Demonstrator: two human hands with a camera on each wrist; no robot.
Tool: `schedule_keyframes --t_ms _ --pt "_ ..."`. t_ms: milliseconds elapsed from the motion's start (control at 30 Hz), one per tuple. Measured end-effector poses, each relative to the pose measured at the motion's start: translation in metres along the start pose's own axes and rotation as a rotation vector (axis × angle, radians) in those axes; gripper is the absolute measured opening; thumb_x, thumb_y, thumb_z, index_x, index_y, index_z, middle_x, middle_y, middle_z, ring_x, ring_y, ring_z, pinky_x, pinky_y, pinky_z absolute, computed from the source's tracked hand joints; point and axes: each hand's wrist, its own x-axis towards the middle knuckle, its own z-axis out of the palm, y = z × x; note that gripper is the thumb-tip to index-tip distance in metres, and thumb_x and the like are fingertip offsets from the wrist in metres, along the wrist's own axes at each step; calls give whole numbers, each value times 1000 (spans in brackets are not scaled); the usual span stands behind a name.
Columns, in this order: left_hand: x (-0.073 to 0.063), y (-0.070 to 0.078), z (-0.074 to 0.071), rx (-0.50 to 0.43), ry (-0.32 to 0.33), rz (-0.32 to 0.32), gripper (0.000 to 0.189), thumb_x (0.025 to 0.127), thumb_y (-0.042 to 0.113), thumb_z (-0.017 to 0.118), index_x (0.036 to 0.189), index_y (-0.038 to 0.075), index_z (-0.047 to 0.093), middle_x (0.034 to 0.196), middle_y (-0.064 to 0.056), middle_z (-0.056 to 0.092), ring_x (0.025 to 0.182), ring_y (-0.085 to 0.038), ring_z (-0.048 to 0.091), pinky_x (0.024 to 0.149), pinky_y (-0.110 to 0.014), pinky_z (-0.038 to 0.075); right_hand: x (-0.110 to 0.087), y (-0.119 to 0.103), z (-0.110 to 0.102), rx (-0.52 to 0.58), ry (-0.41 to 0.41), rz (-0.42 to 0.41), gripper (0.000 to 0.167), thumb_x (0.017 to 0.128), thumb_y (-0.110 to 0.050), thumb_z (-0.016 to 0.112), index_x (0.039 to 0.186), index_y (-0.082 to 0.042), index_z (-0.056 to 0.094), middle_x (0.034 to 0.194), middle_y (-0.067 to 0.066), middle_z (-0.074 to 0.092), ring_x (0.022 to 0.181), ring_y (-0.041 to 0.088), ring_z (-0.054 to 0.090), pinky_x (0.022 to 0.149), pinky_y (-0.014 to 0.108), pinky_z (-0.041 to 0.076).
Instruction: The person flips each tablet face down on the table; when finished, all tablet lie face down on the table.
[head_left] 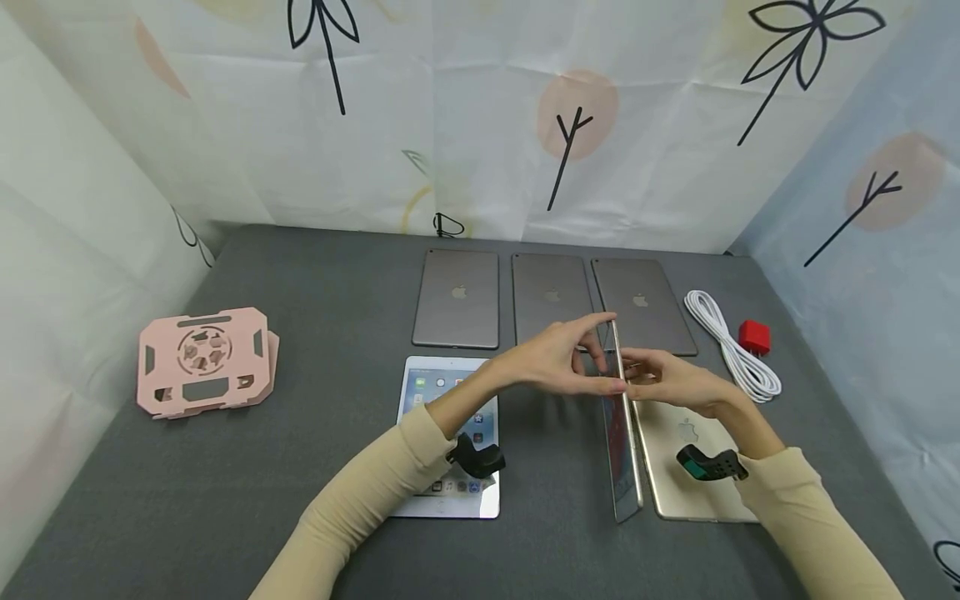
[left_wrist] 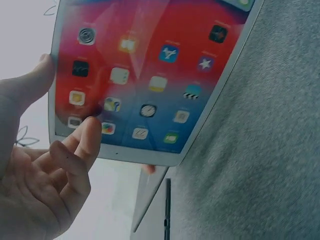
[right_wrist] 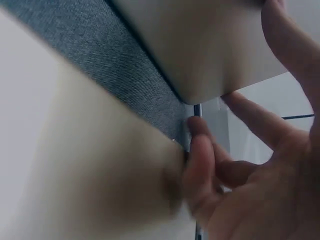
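Note:
A tablet with a lit red and blue screen (left_wrist: 145,75) stands steeply tilted, nearly on its long edge, between both hands. My left hand (head_left: 558,360) holds it from the screen side, thumb on the upper edge and a finger at the far end. From the back side my right hand (head_left: 678,383) grips it, thumb near the upper edge and a finger at the far corner (right_wrist: 192,95). Beneath the right wrist, a gold tablet (head_left: 671,492) lies back up. Under the left forearm lies a white tablet (head_left: 486,500), screen up and lit.
Three grey tablets, left (head_left: 457,317), middle (head_left: 551,283) and right (head_left: 637,275), lie back up in a row at the rear. Pink cut-out plates (head_left: 168,358) are stacked at left. At right are a coiled white cable (head_left: 738,358) and a red block (head_left: 754,337).

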Motion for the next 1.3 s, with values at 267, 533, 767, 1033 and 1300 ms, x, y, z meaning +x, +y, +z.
schedule_keyframes --t_ms 267,533,767,1033,1300 --pt "-9 -5 -8 -122 -24 -23 85 91 22 78 157 8 26 113 -8 72 82 -8 73 78 -21 56 3 -5 4 -177 16 43 78 96 -27 73 155 6 34 105 14 48 90 20 44 74 29 39" --pt "-20 -14 -19 -200 -33 -53 84 88 13 81 154 5 30 116 -14 68 88 -12 74 83 -26 57 10 -5 11 -235 74 33 71 93 -33 77 150 -4 49 109 15 45 84 20 40 70 28 35" --pt "-28 -24 -28 -252 -44 -109 86 84 6 84 151 0 31 112 -13 65 91 -13 74 83 -27 58 16 -2 17 -307 175 7 68 88 -34 81 142 0 55 121 21 54 82 16 42 69 26 37" --pt "-37 -38 -32 -333 -78 -164 92 79 -6 84 151 -8 27 102 -10 65 84 -13 74 78 -30 60 19 -4 22 -343 234 -8 63 83 -35 85 128 1 59 115 18 56 84 18 45 71 27 39" --pt "-46 -53 -31 -285 -102 -207 93 76 -9 84 150 -7 27 92 -11 66 72 -15 74 73 -32 62 21 -8 24 -305 257 26 62 82 -34 87 121 2 55 100 10 50 80 17 43 67 28 35"
